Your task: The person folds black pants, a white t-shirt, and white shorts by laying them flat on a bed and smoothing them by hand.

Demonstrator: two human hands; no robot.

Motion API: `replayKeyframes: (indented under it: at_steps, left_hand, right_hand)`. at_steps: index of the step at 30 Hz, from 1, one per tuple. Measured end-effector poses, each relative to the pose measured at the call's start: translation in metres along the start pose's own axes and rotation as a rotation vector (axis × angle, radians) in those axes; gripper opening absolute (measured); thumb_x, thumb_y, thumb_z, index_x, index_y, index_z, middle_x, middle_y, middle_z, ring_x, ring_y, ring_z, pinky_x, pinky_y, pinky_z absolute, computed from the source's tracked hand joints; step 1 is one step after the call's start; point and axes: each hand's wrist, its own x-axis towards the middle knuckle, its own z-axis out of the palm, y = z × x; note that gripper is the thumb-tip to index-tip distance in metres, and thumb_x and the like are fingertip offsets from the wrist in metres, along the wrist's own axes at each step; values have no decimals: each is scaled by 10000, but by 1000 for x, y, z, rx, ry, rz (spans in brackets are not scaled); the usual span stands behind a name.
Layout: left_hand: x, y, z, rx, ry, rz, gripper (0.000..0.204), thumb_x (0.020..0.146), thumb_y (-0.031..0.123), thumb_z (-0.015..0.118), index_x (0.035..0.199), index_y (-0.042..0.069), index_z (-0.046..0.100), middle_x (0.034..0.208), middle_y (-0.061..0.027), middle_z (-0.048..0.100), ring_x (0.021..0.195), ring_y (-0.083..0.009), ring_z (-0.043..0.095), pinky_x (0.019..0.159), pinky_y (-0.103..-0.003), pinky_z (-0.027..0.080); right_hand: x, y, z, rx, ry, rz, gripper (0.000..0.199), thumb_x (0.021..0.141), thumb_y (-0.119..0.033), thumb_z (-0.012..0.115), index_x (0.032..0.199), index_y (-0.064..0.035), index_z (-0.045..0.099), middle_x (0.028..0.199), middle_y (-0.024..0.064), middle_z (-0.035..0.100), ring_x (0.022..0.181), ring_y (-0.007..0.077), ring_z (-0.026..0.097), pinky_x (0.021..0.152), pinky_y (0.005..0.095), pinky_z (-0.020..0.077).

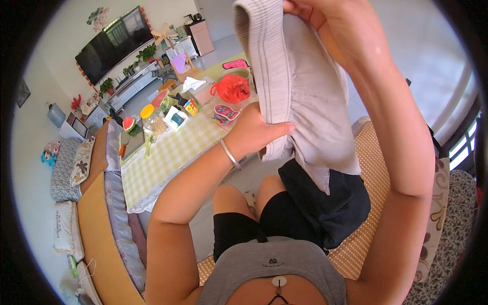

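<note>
a pale grey garment (300,86) with thin darker stripes is held up in front of the chest, high enough that its lower edge hangs free above the lap. the right hand (317,15) is closed on the top edge, near the upper rim of the picture, so the cloth's weight is carried from above and the fabric is let fall straight. the left hand (254,134) is closed on the left side of the cloth lower down, thumb laid across the front, which seems to keep that edge pulled out flat rather than bunched. a thin silver bracelet (230,154) is worn on the left wrist.

below the hanging cloth a dark garment (325,203) is left in a loose heap on the lap and on the woven mat (373,168) that covers the seat, within easy reach of both hands. just beyond the knees a low table with a green checked cloth (173,152) is seen, crowded with small things: a jar with an orange lid (147,113), a slice of watermelon (129,124) and a red net bag (233,89). it is kept apart from the clothes. a dark television (114,43) is mounted on the far wall.
</note>
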Motion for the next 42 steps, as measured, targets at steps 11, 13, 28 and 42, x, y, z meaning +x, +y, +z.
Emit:
replayKeyframes:
  at_steps: [11, 13, 28, 42]
  left_hand:
    - [15, 75, -145, 899, 90, 113, 326, 699, -2, 599, 1021, -10, 547, 918, -153, 650, 867, -285, 624, 781, -346, 476]
    - [9, 84, -149, 942, 69, 60, 289, 691, -33, 592, 965, 8, 513, 896, -170, 635, 866, -332, 611, 777, -365, 469]
    - [-28, 105, -131, 970, -459, 72, 605, 704, -128, 528, 1265, 97, 499, 1039, -129, 635, 974, -306, 592, 838, -381, 469]
    - [-64, 103, -169, 1214, -428, -174, 616, 696, -114, 468, 1276, 94, 478, 954, -158, 616, 890, -333, 599, 880, -399, 458]
  right_hand:
    - [20, -10, -101, -977, 30, 267, 88, 818, -148, 600, 796, -64, 588, 620, -12, 578, 448, 33, 400, 425, 205, 289]
    - [13, -3, -99, -1081, -60, 398, 121, 776, -146, 619, 818, -34, 608, 603, 8, 583, 479, 88, 495, 452, 244, 369]
    - [-31, 110, -15, -198, -752, 424, 166, 895, -75, 557, 1045, -33, 613, 940, 45, 650, 936, 134, 604, 874, 273, 459]
    - [-43, 124, -49, -1156, -1073, -317, 205, 621, -111, 664, 797, -8, 654, 1080, 127, 642, 1121, 351, 502, 934, 456, 387]
